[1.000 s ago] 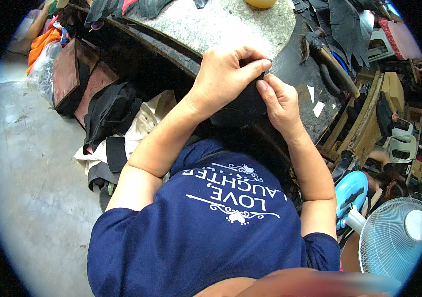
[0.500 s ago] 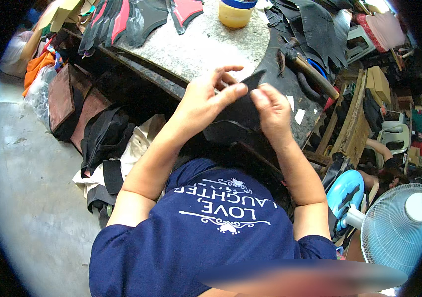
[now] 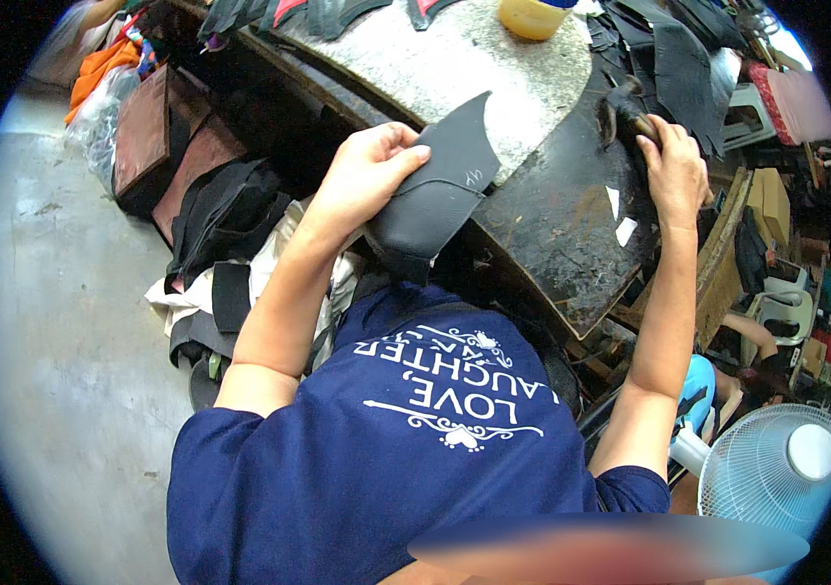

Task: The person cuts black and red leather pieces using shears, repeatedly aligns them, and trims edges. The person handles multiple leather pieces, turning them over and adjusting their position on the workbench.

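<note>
Dark worktable (image 3: 561,239), left fingers (image 3: 411,160) tight on black panel (image 3: 443,185), right fingers (image 3: 667,138) in grip round hammer (image 3: 627,105)

A cluttered workshop, shown by a scuffed dark desk (image 3: 561,244) topped with a speckled pale slab (image 3: 522,83), a hammer (image 3: 620,109) seen near heaped cut black sheets (image 3: 683,78), a yellowish tub (image 3: 534,19) set out, white scraps (image 3: 626,231) scattered, dark fabric (image 3: 225,214) piled beside a grey concrete floor (image 3: 74,341).
</note>
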Available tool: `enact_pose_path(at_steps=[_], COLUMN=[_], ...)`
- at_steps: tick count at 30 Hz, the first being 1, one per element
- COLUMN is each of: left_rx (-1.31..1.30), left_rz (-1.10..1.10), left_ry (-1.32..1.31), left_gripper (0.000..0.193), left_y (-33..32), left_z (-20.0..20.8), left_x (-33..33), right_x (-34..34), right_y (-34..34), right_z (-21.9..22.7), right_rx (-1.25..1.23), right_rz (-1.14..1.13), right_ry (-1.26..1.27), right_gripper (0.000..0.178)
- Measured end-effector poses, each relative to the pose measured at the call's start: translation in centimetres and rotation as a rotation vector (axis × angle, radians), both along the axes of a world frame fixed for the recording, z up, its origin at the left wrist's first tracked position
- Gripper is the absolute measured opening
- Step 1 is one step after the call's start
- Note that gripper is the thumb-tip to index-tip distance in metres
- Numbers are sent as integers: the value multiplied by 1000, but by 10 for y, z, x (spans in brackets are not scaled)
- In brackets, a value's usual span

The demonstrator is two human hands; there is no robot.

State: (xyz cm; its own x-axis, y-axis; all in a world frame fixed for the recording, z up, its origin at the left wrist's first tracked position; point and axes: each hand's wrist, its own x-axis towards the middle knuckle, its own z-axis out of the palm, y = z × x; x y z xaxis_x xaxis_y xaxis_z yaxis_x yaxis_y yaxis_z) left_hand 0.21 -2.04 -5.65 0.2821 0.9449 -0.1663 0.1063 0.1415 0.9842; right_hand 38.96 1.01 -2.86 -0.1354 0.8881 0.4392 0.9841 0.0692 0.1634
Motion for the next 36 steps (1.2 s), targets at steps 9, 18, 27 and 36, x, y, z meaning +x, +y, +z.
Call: enact_pose_path(at_steps=[9, 18, 27, 36], left_rx=[-15, 3, 71, 25], left_rz=[7, -31, -36, -70], left_ry=[-6, 12, 92, 76], left_gripper=[20, 18, 22, 20], left_y=[3, 3, 6, 10], left_z=[-5, -2, -7, -10], left_x=[2, 5, 13, 20], right_x=[-100, -129, -135, -145], right_y=[-37, -32, -40, -51], right_z=[43, 48, 48, 36], right_rx=[-73, -13, -72, -149], right_rz=[349, 173, 132, 269], right_ry=[1274, 640, 499, 479], right_gripper=[35, 33, 33, 30])
